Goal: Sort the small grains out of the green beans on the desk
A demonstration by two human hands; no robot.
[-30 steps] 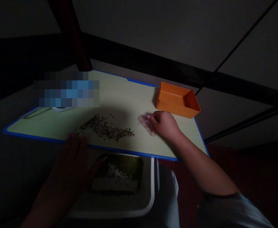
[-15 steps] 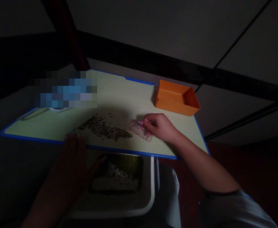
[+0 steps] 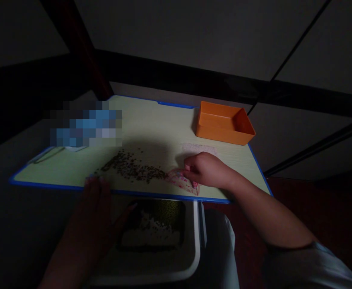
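In my right hand (image 3: 207,170) I hold a clear, pink-patterned protractor (image 3: 182,180), pinched between thumb and bent fingers and lying low over the board. Its left end touches or nearly touches a scattered spread of small dark grains (image 3: 130,166), perhaps seeds or beads. They lie on a pale board (image 3: 152,128) with a blue rim. My left hand (image 3: 88,216) is in deep shadow, its fingers stretched out and the fingertips at the board's front edge. Just behind my right hand a faint pinkish strip (image 3: 200,149) shows on the board.
At the back right of the board stands an orange open box (image 3: 221,134). A blurred-out blue object (image 3: 85,126) is at the back left. Below the front edge, a white-rimmed bin (image 3: 191,261) has a dark opening with grainy stuff inside. Walls rise behind.
My right hand and the protractor have moved towards the front edge and slightly right, uncovering the pinkish strip. The left hand stays at the board's edge. The view has shifted a little.
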